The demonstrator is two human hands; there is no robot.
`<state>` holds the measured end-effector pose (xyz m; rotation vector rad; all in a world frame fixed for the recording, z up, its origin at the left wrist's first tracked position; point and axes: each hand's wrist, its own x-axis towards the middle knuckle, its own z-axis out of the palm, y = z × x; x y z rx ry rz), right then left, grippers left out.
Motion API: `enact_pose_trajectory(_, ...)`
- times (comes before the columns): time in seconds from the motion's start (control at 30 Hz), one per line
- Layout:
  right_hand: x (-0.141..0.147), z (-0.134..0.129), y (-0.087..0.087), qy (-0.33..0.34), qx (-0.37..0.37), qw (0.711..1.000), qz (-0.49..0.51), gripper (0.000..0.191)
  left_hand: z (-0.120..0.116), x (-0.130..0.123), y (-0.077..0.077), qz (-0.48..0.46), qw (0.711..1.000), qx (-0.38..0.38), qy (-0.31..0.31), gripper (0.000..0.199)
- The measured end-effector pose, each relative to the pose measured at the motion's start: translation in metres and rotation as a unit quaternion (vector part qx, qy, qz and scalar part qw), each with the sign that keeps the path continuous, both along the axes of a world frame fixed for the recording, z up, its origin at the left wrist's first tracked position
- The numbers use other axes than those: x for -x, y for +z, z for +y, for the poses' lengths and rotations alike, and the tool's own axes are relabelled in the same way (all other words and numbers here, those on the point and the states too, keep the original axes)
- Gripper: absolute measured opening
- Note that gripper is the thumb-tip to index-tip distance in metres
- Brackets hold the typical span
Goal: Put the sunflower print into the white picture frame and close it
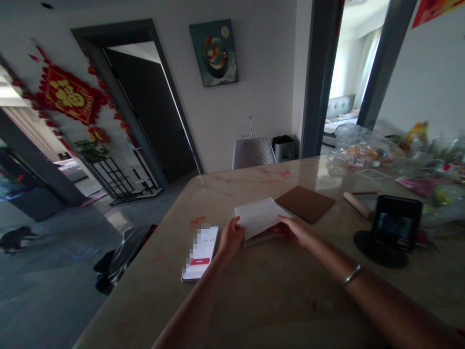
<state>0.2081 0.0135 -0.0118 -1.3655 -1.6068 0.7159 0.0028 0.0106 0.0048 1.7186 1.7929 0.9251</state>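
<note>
My left hand [232,236] is closed on the left edge of a white sheet [260,218], thumb near the top side. On the sheet's right edge, my right hand [292,231] grips with bent fingers. Under the sheet's near edge shows a clear, see-through pane [258,238]; whether a hand also holds it I cannot tell. A flat brown board [305,202] lies on the table just behind and right of the sheet. Left of my left hand lies a phone [201,254] with its screen lit.
The marble-look table [254,310] carries a dark screen on a round-based stand [395,228] at right. Behind it lies a frame-like object with a light wooden edge [358,204]. Farther back are plastic bags [366,148]. A quilted chair [253,152] stands beyond the far edge.
</note>
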Motion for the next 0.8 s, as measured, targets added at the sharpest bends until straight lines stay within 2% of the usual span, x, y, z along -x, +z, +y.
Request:
enact_pose_trajectory(0.07, -0.011, 0.005, 0.003, -0.032, 0.106, 0.99, 0.088, 0.027, 0.002, 0.003, -0.003, 0.02, 1.0, 0.008, -0.005, 0.044)
enact_pose_trajectory(0.13, -0.02, 0.009, 0.004, -0.064, 0.158, 0.981, 0.092, 0.019, 0.004, 0.005, -0.004, 0.028, 0.999, 0.013, -0.01, 0.044)
enact_pose_trajectory(0.2, -0.027, 0.012, 0.003, -0.072, 0.128, 0.989, 0.02, 0.014, 0.004, 0.005, -0.005, 0.034, 0.999, 0.009, -0.012, 0.043)
enact_pose_trajectory(0.27, -0.032, 0.014, 0.001, -0.063, 0.054, 0.994, -0.065, 0.014, 0.003, 0.005, -0.004, 0.044, 0.999, -0.001, -0.01, 0.041)
enact_pose_trajectory(0.33, -0.034, 0.016, -0.002, -0.052, -0.009, 0.991, -0.121, 0.016, 0.002, 0.004, -0.003, 0.047, 0.999, -0.009, -0.008, 0.039)
enact_pose_trajectory(0.4, -0.035, 0.017, -0.005, -0.046, -0.032, 0.986, -0.155, 0.016, 0.002, 0.003, -0.002, 0.04, 0.999, -0.013, -0.008, 0.035)
enact_pose_trajectory(0.53, -0.036, 0.018, -0.004, -0.039, -0.019, 0.978, -0.203, 0.017, 0.0, 0.002, -0.001, 0.054, 0.998, -0.015, -0.017, 0.031)
enact_pose_trajectory(0.67, -0.035, 0.013, 0.002, -0.026, 0.006, 0.972, -0.234, 0.018, -0.003, 0.0, 0.001, 0.097, 0.995, -0.017, -0.025, 0.03)
enact_pose_trajectory(0.8, -0.033, 0.007, 0.009, -0.018, 0.027, 0.967, -0.252, 0.019, -0.006, 0.0, 0.003, 0.099, 0.994, -0.01, -0.042, 0.028)
